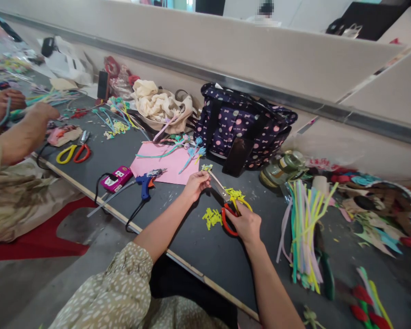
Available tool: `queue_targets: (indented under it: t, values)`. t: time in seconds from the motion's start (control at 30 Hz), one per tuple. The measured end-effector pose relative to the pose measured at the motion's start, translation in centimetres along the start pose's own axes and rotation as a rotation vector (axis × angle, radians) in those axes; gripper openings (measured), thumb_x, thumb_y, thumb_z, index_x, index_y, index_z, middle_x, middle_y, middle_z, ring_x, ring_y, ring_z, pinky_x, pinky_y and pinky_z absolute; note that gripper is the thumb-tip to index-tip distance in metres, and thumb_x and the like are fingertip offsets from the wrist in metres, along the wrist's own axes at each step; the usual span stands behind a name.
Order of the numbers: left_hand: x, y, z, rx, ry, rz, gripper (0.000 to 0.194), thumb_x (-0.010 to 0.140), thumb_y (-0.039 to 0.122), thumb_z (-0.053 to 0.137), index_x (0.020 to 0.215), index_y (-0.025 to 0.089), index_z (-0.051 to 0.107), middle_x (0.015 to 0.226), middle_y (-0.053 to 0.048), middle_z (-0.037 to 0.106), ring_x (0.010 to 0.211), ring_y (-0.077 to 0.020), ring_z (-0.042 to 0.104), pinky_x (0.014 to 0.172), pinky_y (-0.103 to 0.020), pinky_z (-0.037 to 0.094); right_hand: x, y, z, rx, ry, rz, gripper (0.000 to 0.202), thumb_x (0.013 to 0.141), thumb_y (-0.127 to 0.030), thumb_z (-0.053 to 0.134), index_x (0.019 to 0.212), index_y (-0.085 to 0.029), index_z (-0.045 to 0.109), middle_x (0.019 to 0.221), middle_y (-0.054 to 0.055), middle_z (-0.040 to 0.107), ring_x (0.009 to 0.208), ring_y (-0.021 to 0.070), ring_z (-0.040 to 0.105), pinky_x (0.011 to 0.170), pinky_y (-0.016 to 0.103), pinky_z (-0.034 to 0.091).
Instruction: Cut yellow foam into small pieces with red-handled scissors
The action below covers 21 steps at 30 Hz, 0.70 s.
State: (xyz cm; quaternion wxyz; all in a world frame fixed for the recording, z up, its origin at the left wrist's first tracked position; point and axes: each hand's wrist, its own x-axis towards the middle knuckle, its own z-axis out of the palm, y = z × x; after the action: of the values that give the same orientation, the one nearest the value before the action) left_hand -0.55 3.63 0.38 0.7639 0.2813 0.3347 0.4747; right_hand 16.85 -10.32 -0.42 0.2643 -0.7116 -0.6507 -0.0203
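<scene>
My right hand (248,224) grips a pair of scissors (230,219) with red and yellow handles, its fingers through the loops. The blades point up and left, toward my left hand (197,185). The left fingertips are pinched beside the blade tips, and whatever they hold is too small to make out. Just beyond those fingertips is a small pale yellow-green cluster (206,167). Short yellow cut pieces (212,218) lie in a heap left of the scissors. More yellow pieces (235,193) lie behind the handles.
A blue glue gun (145,183), magenta box (117,179) and pink sheet (160,157) lie left. Behind stand a dark patterned bag (246,123), phone (238,156) and glass jar (283,169). Pastel fuzzy stems (303,233) lie right. A co-worker's hands (37,119) work at far left.
</scene>
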Motion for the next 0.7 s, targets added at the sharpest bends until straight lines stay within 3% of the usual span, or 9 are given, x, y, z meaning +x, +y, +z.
queue_targets:
  t: [0.7]
  values:
    - [0.31,-0.03,-0.21,0.006,0.053,-0.045,0.016,0.064,0.017,0.072,0.074,0.012,0.060,0.062,0.000,0.059,0.047,-0.0065,0.052,0.051,-0.022,0.050,0.00,0.21,0.27,-0.067,-0.074,0.021,0.043,0.084,-0.060,0.044,0.080,-0.022,0.062,0.061,0.000,0.061,0.055,0.0136,0.056,0.052,0.024,0.030]
